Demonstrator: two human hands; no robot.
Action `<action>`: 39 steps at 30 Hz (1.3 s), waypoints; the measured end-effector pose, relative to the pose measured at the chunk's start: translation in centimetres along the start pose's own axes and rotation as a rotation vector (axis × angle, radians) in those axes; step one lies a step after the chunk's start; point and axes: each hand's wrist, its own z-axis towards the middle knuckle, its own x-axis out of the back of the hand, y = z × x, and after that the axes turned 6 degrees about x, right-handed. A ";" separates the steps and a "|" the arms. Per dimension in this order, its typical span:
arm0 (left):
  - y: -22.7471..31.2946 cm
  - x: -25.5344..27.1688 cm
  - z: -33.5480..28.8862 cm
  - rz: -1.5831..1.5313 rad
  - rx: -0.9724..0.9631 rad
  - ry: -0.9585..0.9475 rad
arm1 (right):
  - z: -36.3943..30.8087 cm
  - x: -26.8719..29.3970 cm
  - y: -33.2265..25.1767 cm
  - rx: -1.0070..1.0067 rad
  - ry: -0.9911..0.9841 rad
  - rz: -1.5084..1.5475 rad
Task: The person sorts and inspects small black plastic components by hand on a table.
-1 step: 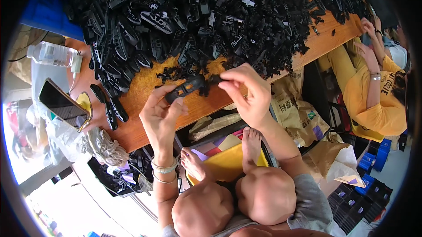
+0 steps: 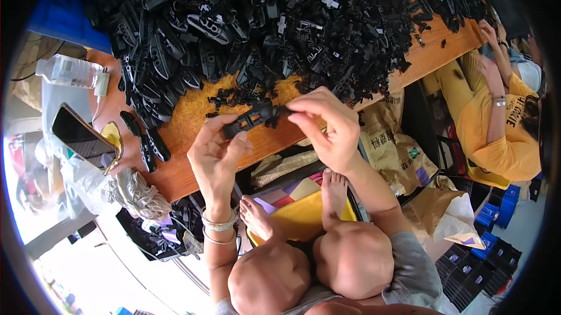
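Note:
Between the thumb and fingers of my left hand point(image 2: 213, 154) is a black plastic part with rectangular openings point(image 2: 250, 120), held just above the table's near edge. My right hand point(image 2: 332, 122) pinches a small dark plastic piece point(image 2: 283, 111) against the right end of that part. Whether the two are joined cannot be made out. Behind them rises a large heap of black plastic parts point(image 2: 263, 28), mixing long curved shells and small clips. Several small black clips point(image 2: 225, 101) lie on the wooden table point(image 2: 193, 134) just beyond my left fingers.
Left on the table are a phone point(image 2: 82, 137), a clear plastic bottle point(image 2: 70, 73), loose black shells point(image 2: 153, 145) and a crumpled grey cloth point(image 2: 137, 195). Brown paper sacks point(image 2: 383, 145) stand right of my knees. A co-worker in yellow point(image 2: 497, 145) sits at the far right.
My right hand has shifted slightly left, bringing the small dark piece up to the end of the black plastic part. My left hand has barely moved.

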 end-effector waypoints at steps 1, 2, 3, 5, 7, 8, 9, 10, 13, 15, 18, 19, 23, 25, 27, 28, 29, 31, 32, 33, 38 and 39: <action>0.1 -0.1 -0.4 -0.002 0.001 0.001 | 0.1 -0.1 -0.2 0.000 -0.002 -0.001; 0.2 -0.3 -0.8 -0.007 0.025 -0.024 | 0.3 -0.3 -0.4 0.095 -0.043 0.004; 0.4 -0.4 -1.2 -0.012 0.048 -0.048 | 0.5 -0.5 -0.6 0.192 -0.084 0.009; 0.7 -0.8 -1.6 -0.013 0.061 -0.065 | 0.4 -0.7 -0.5 0.254 -0.069 0.001; 0.8 -0.9 -1.9 -0.039 0.016 -0.096 | 0.3 -0.7 -0.3 0.333 -0.115 -0.045; 0.9 -0.8 -1.9 -0.032 0.024 -0.131 | 0.2 -0.7 -0.2 0.332 -0.117 -0.042; 1.1 -0.8 -2.0 -0.032 0.025 -0.128 | 0.0 -0.6 -0.3 0.351 -0.127 -0.117; 1.3 -1.0 -2.0 -0.091 0.090 -0.128 | -0.1 -0.5 -0.4 0.371 -0.136 -0.192; 1.1 -1.5 -1.9 -0.180 0.149 -0.106 | -0.5 -0.9 -0.9 0.380 -0.118 -0.259; 0.5 -1.6 -1.8 -0.208 0.141 -0.083 | -0.4 -0.9 -0.4 0.368 -0.124 -0.192; 0.1 -1.6 -2.0 -0.170 0.080 -0.072 | -0.7 -0.8 -1.2 0.096 -0.140 -0.048; 0.2 -1.5 -2.2 -0.169 0.083 -0.068 | -0.9 -0.6 -1.9 -0.164 -0.150 0.025; 0.3 -1.5 -2.7 -0.076 0.033 -0.106 | -2.0 0.5 -1.7 -0.520 -0.274 0.321; 0.3 -1.3 -2.8 -0.100 0.040 -0.155 | -1.9 0.8 -1.8 -0.516 -0.292 0.322; 0.6 -1.0 -2.7 -0.064 0.090 -0.204 | -2.0 1.0 -1.9 -0.564 -0.281 0.385; 0.8 -0.8 -2.5 -0.029 0.140 -0.252 | -2.2 1.5 -1.7 -0.566 -0.279 0.387; 0.9 -0.4 -2.2 -0.028 0.142 -0.253 | -2.4 2.1 -1.3 -0.570 -0.400 0.330; 1.1 0.6 -1.2 0.392 -0.006 -0.356 | -2.8 3.0 -1.0 -0.578 -0.521 0.270; 1.4 0.9 -0.7 0.427 -0.096 -0.231 | -3.0 3.2 -0.8 -0.562 -0.600 0.212; 0.9 1.6 -0.1 0.477 -0.153 -0.037 | -2.9 3.3 -0.9 -0.540 -0.675 0.155; 2.7 0.7 5.2 0.722 -0.444 0.381 | -0.4 0.8 0.7 -0.018 -0.040 -0.540; 2.9 0.4 6.2 0.897 -0.544 0.456 | 0.4 0.6 1.1 -0.009 -0.061 -0.689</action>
